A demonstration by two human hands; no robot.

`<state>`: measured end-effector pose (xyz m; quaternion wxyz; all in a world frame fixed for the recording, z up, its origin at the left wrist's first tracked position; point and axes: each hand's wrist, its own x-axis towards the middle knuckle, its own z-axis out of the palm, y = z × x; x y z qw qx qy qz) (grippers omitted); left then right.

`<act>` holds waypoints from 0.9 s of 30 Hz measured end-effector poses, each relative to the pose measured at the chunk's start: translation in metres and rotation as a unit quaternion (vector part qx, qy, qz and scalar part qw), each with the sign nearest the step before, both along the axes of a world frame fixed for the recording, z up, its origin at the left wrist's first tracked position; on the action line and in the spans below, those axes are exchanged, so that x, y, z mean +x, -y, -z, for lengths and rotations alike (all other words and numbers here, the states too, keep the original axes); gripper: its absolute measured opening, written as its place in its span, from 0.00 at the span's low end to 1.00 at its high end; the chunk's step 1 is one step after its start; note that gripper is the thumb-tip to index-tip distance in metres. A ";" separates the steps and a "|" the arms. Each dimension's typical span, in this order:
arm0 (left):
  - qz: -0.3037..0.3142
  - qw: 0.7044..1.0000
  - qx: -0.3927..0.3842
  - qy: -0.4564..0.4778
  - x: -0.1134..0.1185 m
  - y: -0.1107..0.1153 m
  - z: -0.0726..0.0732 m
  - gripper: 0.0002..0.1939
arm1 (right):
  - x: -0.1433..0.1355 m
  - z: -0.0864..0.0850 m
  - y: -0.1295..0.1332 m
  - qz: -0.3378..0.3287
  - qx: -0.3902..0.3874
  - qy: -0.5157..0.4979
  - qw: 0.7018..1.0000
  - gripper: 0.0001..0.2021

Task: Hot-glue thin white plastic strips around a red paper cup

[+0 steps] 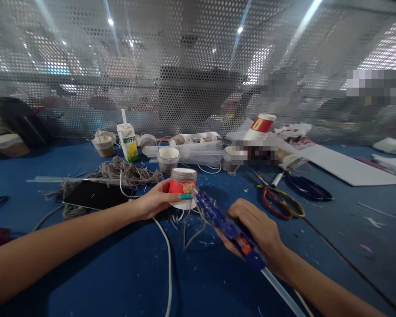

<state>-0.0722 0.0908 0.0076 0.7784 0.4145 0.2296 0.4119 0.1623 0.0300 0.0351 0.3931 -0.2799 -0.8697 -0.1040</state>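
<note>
In the middle of the head view, my left hand (156, 199) grips a red and white paper cup (178, 186) from its left side. Grey cord (184, 174) is wound round the upper part of that cup, and a loose grey strand (198, 233) hangs below it. My right hand (255, 224) is wrapped round a blue hot glue gun (222, 222), whose nozzle points at the cup's right side. Whether the nozzle touches the cup I cannot tell. A clear glue stick (280, 290) sticks out from the gun's back end.
Red and yellow-handled scissors (280, 203) lie to the right, beside dark blue-handled ones (308, 187). At left are a grey cord heap (128, 171), a black phone (94, 195) and a drink carton (128, 143). A cord-wrapped basket (168, 160) and stacked cups (260, 126) stand behind. A white cable (169, 264) crosses the table.
</note>
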 end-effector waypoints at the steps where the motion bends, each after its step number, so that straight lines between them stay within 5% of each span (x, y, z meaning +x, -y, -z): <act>1: -0.012 1.000 0.002 -0.002 0.000 0.001 0.000 0.26 | -0.001 0.000 0.001 0.005 -0.029 -0.037 0.999 0.05; 6: -0.045 0.996 0.039 -0.061 0.003 0.003 0.001 0.26 | -0.005 0.003 0.008 -0.021 -0.272 -0.178 0.945 0.05; 10: -0.064 0.993 0.054 -0.079 0.004 0.003 0.004 0.27 | -0.002 0.004 0.002 0.116 -0.229 -0.144 0.956 0.10; 15: -0.159 0.985 0.026 -0.064 0.003 0.004 0.002 0.25 | 0.016 -0.002 -0.026 0.294 -0.220 0.088 0.926 0.12; 19: -0.156 0.986 0.022 -0.047 0.002 0.004 0.000 0.26 | 0.029 -0.005 -0.037 0.242 -0.246 0.142 0.928 0.15; 23: -0.120 0.991 0.042 -0.044 0.002 0.004 0.000 0.29 | 0.030 -0.011 -0.029 0.168 -0.208 0.101 0.958 0.24; 27: -0.092 0.992 0.056 -0.060 0.003 0.004 -0.001 0.31 | 0.016 -0.020 -0.010 0.084 -0.155 0.037 0.984 0.20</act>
